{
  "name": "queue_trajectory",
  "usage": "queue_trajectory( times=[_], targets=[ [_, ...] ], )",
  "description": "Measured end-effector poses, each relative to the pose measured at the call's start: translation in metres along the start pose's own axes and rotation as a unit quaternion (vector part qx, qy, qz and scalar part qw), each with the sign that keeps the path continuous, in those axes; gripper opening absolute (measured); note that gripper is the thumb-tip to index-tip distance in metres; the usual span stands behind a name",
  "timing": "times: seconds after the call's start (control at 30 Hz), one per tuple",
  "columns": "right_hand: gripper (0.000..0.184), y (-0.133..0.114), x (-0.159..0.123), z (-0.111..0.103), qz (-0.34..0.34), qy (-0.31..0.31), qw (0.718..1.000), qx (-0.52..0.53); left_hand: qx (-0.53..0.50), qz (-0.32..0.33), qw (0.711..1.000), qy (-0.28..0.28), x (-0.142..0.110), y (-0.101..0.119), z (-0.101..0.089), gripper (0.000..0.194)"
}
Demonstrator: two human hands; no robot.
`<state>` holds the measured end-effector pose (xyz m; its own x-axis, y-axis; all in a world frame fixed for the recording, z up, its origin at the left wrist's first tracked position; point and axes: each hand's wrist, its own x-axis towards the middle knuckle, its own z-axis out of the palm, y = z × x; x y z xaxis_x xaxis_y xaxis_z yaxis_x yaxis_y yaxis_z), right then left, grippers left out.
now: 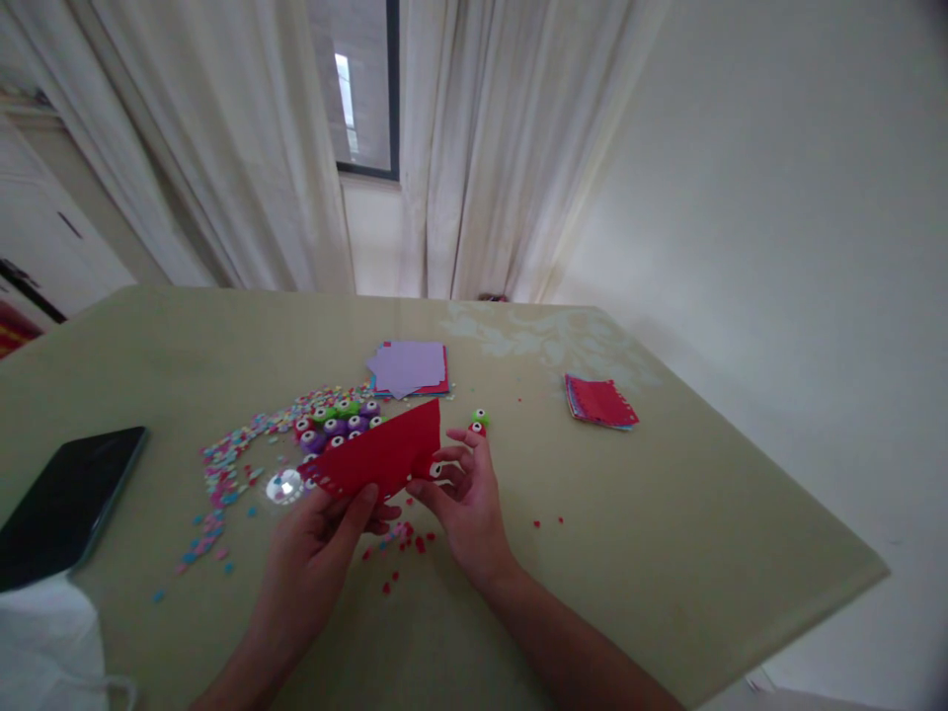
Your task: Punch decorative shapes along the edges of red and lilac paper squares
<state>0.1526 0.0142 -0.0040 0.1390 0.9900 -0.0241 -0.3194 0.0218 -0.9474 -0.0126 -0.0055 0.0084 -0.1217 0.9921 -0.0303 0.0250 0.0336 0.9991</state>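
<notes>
My left hand [326,538] pinches the lower left of a red sheet of paper [385,452] between thumb and fingers, above the table. Small holes show along the paper's lower edge. At its lower right corner, my right hand [468,494] is closed around a small red paper punch [435,470] with an eye on it, partly hidden by the fingers. Several red, purple and green punches of the same kind [335,427] sit behind the paper on the left. Beyond my right fingertips stands a green punch [480,417] with a red one in front.
Coloured paper confetti [244,444] lies in a curved trail on the left, with red bits [421,544] below my hands. A stack of paper [409,367] with a lilac top is behind; red-topped punched squares [603,403] lie right. A black tablet [70,494] and white mask [48,642] are left.
</notes>
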Motion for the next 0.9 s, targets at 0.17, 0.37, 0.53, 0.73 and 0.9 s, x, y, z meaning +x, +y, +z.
queue_trajectory(
  times=[0.17, 0.37, 0.53, 0.73, 0.9],
  targets=[
    [0.08, -0.005, -0.001, 0.001, 0.046, -0.011, 0.999, 0.026, 0.001, -0.001, 1.0, -0.009, 0.001, -0.001, 0.0, 0.036],
    [0.073, -0.008, 0.005, 0.001, 0.089, -0.012, 0.994, 0.059, -0.009, -0.014, 1.0, -0.027, 0.004, 0.001, 0.001, 0.032],
    [0.043, -0.002, 0.008, -0.005, 0.136, -0.056, 0.987, 0.058, -0.022, -0.022, 0.999, -0.034, 0.006, 0.0, 0.002, 0.031],
    [0.042, -0.001, 0.009, -0.011, 0.205, -0.077, 0.974, 0.054, -0.033, -0.024, 0.998, -0.044, 0.009, -0.009, 0.001, 0.033],
    [0.043, -0.002, 0.012, -0.012, 0.215, -0.078, 0.968, 0.107, -0.038, -0.035, 0.997, -0.058, 0.01, -0.011, 0.001, 0.036]
  ],
)
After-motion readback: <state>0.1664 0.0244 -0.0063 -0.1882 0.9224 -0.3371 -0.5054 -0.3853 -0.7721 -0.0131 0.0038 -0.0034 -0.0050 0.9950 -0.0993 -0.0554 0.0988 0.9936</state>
